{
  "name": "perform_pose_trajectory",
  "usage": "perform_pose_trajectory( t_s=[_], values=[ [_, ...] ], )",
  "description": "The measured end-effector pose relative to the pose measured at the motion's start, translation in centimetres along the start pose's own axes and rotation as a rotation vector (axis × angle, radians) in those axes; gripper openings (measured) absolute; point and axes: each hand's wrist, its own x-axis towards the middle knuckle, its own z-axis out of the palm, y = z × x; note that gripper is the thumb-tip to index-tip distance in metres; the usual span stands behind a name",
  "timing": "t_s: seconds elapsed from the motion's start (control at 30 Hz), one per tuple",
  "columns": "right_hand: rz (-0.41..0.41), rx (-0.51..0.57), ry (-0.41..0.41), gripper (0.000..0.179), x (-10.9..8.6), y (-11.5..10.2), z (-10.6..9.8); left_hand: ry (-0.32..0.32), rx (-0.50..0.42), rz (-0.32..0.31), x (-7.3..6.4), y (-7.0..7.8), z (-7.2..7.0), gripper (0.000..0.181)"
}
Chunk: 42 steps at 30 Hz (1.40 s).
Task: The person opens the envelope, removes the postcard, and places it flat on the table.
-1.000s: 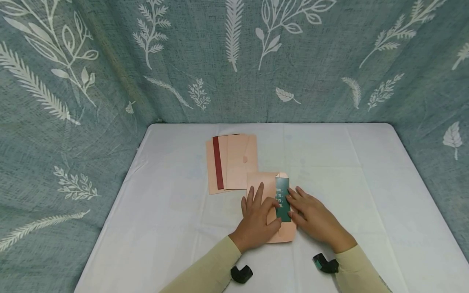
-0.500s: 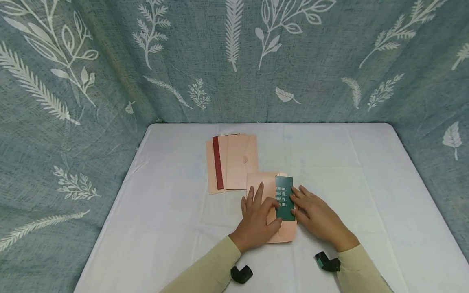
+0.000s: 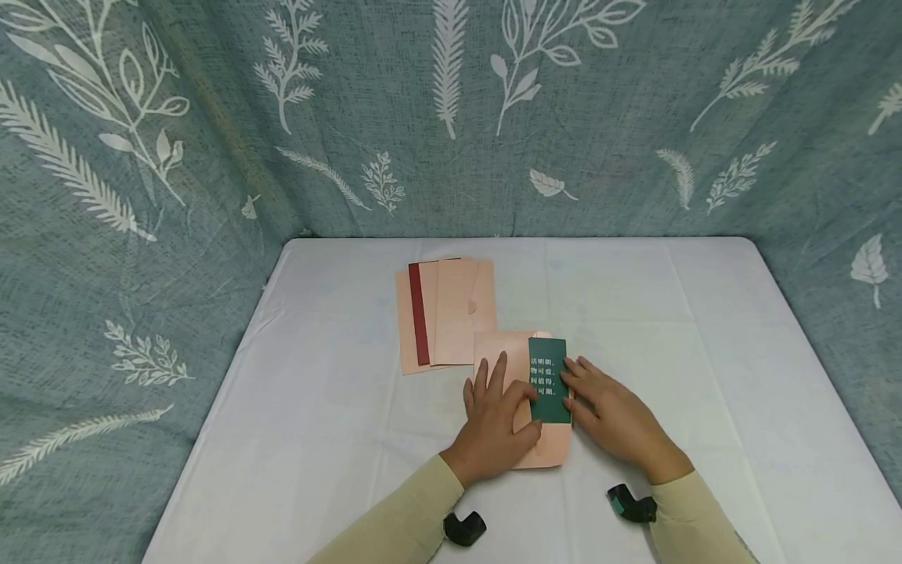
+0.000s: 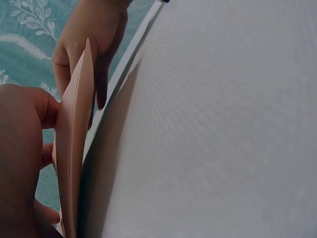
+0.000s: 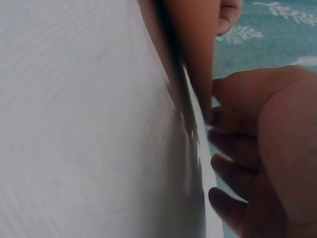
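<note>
A pink envelope (image 3: 550, 446) lies on the white table, and a dark green card (image 3: 548, 407) with lines of white characters sticks out of its right side. My left hand (image 3: 496, 427) rests on the envelope with several fingers spread; its index finger and thumb bend toward the card's inner edge. At the card's right edge, my right hand (image 3: 616, 419) pinches it with thumb and fingertips. In the left wrist view the envelope (image 4: 74, 144) appears edge-on under the left fingers. The card's left part is hidden inside the envelope.
Behind the envelope lies a stack of pink envelopes (image 3: 458, 313), one with a dark red strip (image 3: 419, 313). A green leaf-patterned curtain (image 3: 620, 157) surrounds the back and sides of the white table (image 3: 310, 407).
My right hand has moved slightly right, and more of the green card now shows outside the envelope. My left hand has stayed in place on the envelope.
</note>
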Motion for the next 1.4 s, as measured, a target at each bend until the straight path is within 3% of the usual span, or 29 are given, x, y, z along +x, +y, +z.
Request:
perform_pose_trajectory(
  t_s=[0.23, 0.4, 0.6, 0.73, 1.0, 1.4],
  values=[
    [-0.019, 0.12, 0.186, 0.043, -0.2, 0.0, -0.3, 0.002, -0.005, 0.004, -0.1, 0.0, 0.1, 0.025],
    [0.062, 0.373, 0.315, 0.041, 0.1, 0.3, -0.6, 0.0, -0.012, -0.006, -0.1, 0.0, 0.2, 0.025],
    [0.272, 0.767, 0.252, 0.049, 0.1, 0.6, -1.5, -0.002, -0.023, -0.012, -0.2, -0.1, 0.2, 0.025],
    [0.379, 0.9, 0.204, 0.056, 0.1, 0.8, -1.8, -0.004, -0.027, -0.008, -0.2, 0.0, 0.1, 0.025],
    [0.448, 1.003, 0.185, 0.058, 0.6, 0.8, -1.5, -0.007, -0.018, -0.006, -0.1, 0.0, 0.0, 0.025],
    [0.463, 1.009, 0.145, 0.059, 1.7, -0.3, -0.7, -0.008, -0.009, -0.012, -0.1, 0.1, 0.0, 0.026]
  ],
)
